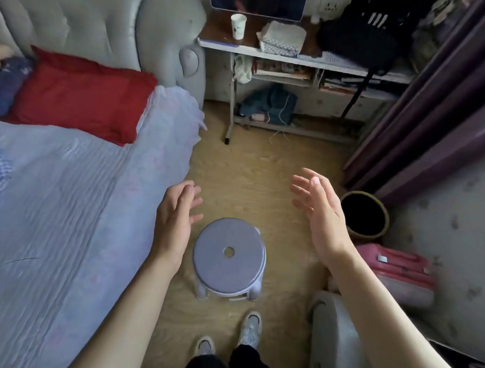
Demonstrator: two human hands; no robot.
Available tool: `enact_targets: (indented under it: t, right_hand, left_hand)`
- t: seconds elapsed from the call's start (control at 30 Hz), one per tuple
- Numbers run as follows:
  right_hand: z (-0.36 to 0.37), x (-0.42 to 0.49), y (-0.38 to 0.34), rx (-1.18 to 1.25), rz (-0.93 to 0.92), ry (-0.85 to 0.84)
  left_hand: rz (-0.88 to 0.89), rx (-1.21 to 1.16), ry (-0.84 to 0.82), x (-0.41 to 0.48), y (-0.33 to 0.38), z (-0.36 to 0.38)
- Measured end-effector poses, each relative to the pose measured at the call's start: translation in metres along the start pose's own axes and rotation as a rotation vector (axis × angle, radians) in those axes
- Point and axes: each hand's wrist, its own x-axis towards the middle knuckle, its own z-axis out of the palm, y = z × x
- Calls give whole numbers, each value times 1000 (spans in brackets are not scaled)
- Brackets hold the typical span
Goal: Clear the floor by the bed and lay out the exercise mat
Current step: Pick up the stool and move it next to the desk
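Narrow wood-pattern floor (pixel 250 167) runs between a bed (pixel 68 204) and a papered wall, and everything here is placed from the lilac plastic stool (pixel 218 266) standing in the middle of that strip. The bed fills the whole side left of the stool. A purple curtain (pixel 433 108) hangs well beyond it to the right. The desk (pixel 296 59) closes off the far end of the strip, with a heap of dark cloth (pixel 270 104) on the floor beneath it. To the right of the stool a pink suitcase (pixel 398 277) lies against the wall. A white appliance (pixel 331 340) stands nearer than it, and a round waste bin (pixel 386 215) sits a little beyond it.

The person stands just behind the stool. The left hand (pixel 175 222) hovers above its left side and the right hand (pixel 323 215) above its right. Each grip is wide, with fingers spread, palms turned inward and nothing held. Neither hand touches the stool.

The task looks barely begun. The stool occupies the spot where a mat would go, so clearing is not yet done. No exercise mat shows anywhere in view, so fetching and unrolling it remain as well. The hands appear set to take the stool by its sides.
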Motion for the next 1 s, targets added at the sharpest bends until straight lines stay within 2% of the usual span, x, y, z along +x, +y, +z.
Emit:
enact_targets:
  t: [0.37,0.7,1.0]
  right_hand:
    - [29,91,134,-158,203,-44]
    - [71,130,283,-297,342,-66]
    - [72,128,383,-451,478,-57]
  left_hand:
    - [-194,60,49,108,-123,12]
    - [-290,145,-11,167,-264,16]
    - [-413,448,-52,166,-351,-2]
